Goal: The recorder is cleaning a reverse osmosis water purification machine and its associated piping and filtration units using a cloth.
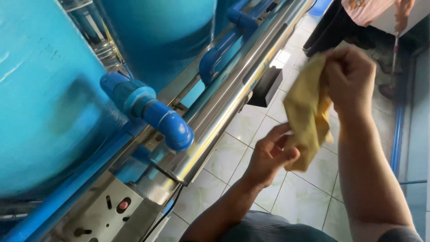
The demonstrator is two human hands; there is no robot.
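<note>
Both hands — L hand, R hand — clenched on yellow cloth beside blue tank.

The right hand is closed over the top of the yellow cloth, hiding that end; the left hand covers a lower fold. The blue tank runs off the left and top edges. A person at the top right is cut off above the waist. The mop beside them is blurred; its head is possibly resting on the floor.
</note>
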